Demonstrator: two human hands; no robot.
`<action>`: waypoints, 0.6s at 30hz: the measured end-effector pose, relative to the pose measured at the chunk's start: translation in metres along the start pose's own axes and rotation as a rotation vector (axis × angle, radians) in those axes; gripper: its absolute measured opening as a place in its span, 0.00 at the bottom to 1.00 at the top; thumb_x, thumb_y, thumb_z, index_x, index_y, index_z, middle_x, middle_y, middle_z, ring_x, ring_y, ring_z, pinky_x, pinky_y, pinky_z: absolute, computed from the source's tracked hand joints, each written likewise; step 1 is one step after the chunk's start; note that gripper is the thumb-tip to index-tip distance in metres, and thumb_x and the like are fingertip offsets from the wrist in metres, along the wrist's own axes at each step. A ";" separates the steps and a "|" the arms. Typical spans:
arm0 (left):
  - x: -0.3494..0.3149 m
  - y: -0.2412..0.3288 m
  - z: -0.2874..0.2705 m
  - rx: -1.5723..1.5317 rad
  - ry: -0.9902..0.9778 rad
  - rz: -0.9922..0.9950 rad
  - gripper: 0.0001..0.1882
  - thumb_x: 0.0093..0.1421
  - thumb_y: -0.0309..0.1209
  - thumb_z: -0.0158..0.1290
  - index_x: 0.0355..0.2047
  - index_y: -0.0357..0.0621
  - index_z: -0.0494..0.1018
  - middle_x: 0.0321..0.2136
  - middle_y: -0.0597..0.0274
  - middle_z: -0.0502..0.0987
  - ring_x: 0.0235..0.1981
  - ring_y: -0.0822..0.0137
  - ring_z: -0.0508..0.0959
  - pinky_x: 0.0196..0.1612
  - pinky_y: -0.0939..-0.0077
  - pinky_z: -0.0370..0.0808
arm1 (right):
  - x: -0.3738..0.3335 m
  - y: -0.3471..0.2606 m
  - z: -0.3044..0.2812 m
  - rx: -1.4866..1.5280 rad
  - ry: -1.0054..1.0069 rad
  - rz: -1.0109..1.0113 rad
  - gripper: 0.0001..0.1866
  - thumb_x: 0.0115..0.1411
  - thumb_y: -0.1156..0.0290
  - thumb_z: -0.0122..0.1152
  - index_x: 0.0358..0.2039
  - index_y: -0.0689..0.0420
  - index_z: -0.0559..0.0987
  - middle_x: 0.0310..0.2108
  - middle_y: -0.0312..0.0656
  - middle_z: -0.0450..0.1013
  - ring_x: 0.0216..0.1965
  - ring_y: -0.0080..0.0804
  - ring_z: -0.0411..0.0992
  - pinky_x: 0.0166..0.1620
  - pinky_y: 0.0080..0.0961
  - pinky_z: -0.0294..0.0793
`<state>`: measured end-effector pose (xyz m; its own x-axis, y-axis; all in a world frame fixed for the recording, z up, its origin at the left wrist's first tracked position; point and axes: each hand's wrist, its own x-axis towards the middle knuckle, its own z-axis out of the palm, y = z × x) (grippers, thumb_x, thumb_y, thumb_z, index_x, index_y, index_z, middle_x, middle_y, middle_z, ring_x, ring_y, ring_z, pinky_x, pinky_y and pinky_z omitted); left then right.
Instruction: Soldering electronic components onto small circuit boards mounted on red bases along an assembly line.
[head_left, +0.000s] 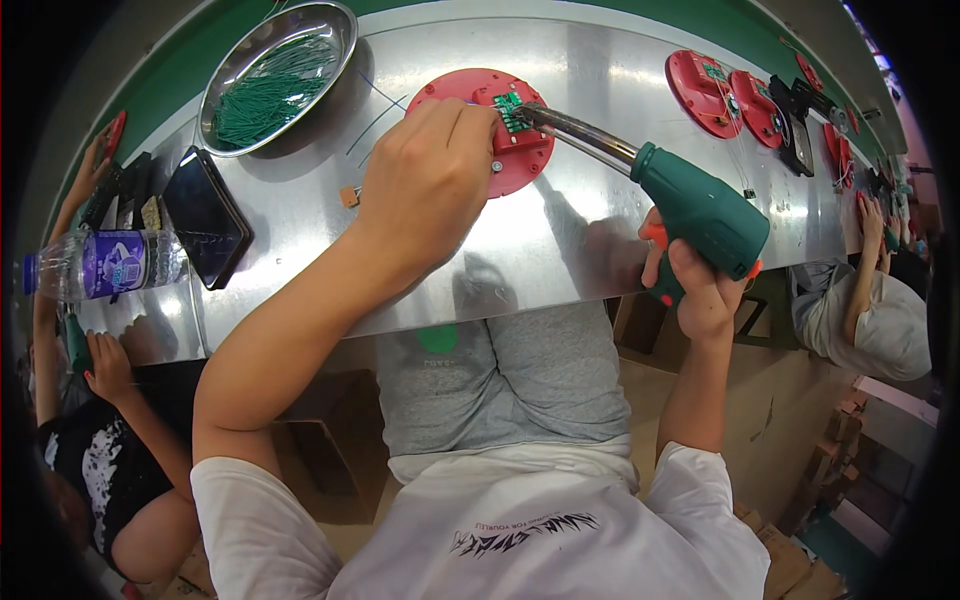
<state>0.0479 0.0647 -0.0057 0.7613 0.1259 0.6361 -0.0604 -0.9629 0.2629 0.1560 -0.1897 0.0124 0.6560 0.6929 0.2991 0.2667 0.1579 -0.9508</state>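
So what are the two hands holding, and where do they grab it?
The right hand grips the green power screwdriver by its handle. The left hand rests on the red round disc, pressing it to the metal table, not lifting it.

Bare steel surface (600,90) lies open right of the round red plastic disc (455,95). Left of it, a round steel bowl of green wires (277,75) and a black phone (207,215) obstruct.
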 end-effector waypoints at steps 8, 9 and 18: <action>-0.001 -0.001 0.000 0.016 -0.006 -0.003 0.05 0.56 0.22 0.56 0.34 0.37 0.75 0.28 0.52 0.77 0.30 0.52 0.77 0.35 0.62 0.75 | 0.001 -0.002 0.003 0.059 0.046 0.058 0.12 0.59 0.80 0.55 0.43 0.69 0.77 0.32 0.47 0.78 0.19 0.25 0.71 0.24 0.21 0.70; -0.001 -0.001 0.000 0.018 -0.006 -0.002 0.05 0.56 0.22 0.56 0.34 0.37 0.75 0.28 0.52 0.77 0.30 0.52 0.77 0.35 0.62 0.75 | 0.002 -0.002 0.004 0.060 0.046 0.057 0.12 0.59 0.80 0.55 0.43 0.69 0.77 0.32 0.47 0.78 0.19 0.25 0.71 0.24 0.21 0.70; 0.000 -0.002 0.004 0.048 0.041 0.057 0.06 0.51 0.20 0.52 0.31 0.36 0.73 0.25 0.53 0.74 0.28 0.56 0.76 0.31 0.65 0.75 | 0.009 0.006 -0.010 0.109 0.000 0.194 0.23 0.64 0.64 0.52 0.52 0.71 0.69 0.32 0.56 0.72 0.15 0.32 0.70 0.19 0.24 0.69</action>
<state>0.0504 0.0654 -0.0086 0.7301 0.0792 0.6787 -0.0711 -0.9791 0.1907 0.1711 -0.1897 0.0104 0.6879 0.7175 0.1093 0.0570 0.0966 -0.9937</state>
